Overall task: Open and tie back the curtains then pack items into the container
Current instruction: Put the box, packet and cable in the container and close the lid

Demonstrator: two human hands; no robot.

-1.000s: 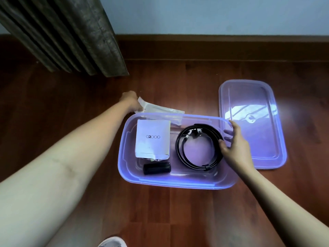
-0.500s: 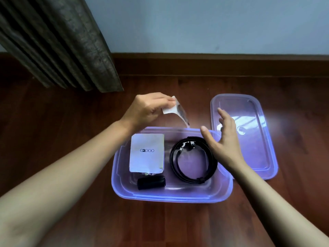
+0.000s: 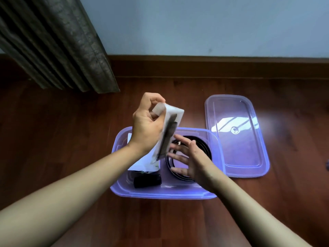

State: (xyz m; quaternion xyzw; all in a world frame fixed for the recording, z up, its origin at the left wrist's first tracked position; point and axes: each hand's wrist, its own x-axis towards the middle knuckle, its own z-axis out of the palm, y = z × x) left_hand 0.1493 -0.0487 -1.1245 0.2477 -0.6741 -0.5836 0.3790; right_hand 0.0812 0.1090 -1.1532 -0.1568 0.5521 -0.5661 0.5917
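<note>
A translucent purple container (image 3: 160,193) sits on the wooden floor. Inside lie a coiled black belt (image 3: 204,145), a white packet (image 3: 140,164) and a small black cylinder (image 3: 147,181). My left hand (image 3: 147,129) holds a clear plastic pouch (image 3: 169,132) with a dark strip inside, hanging upright above the container. My right hand (image 3: 188,157) hovers over the belt, fingers spread and straight, just right of the pouch's lower end. The dark grey curtain (image 3: 58,43) hangs at the upper left, its hem touching the floor.
The container's purple lid (image 3: 235,139) lies flat on the floor to the right of the container. A wooden skirting board (image 3: 213,66) runs along the pale blue wall behind.
My left hand lifted the pouch from the floor behind the container and brought it over the container. My right hand left the container's right rim and moved inward above the belt.
</note>
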